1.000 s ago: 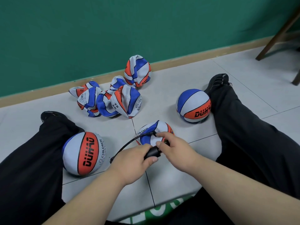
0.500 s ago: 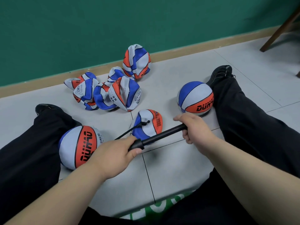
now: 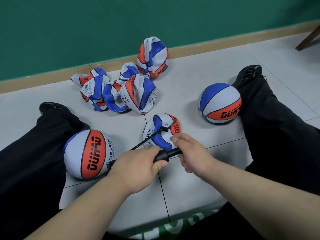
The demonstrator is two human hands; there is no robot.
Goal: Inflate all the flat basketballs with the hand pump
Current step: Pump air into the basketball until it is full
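- Now you are sitting on the pale grey tiled floor (image 3: 181,179) with your left leg (image 3: 34,153) and right leg (image 3: 277,135), both in black trousers, spread wide; you are working between them.
- Your left hand (image 3: 136,168) is wrapping its fingers round the barrel of the black plastic hand pump (image 3: 162,155), the thumb lying just under the barrel's end cap.
- Your right hand (image 3: 192,155) is clenching the pump's handle end. Only a short piece of rod is showing between your two hands, which are sitting close together.
- A thin black hose (image 3: 138,144) is running from beside your left hand up to the valve of the flat blue, white and orange basketball (image 3: 166,122), which is lying crumpled on the floor just beyond your knuckles.
- One round inflated basketball (image 3: 88,154) in the same colours is resting against your left leg; a second inflated basketball (image 3: 219,103) is touching your right leg near the black shoe (image 3: 249,73).
- A heap of deflated basketballs (image 3: 121,94) is lying farther out, near the wooden skirting board (image 3: 43,80) under the green wall (image 3: 103,23); one of them is standing taller at the back.
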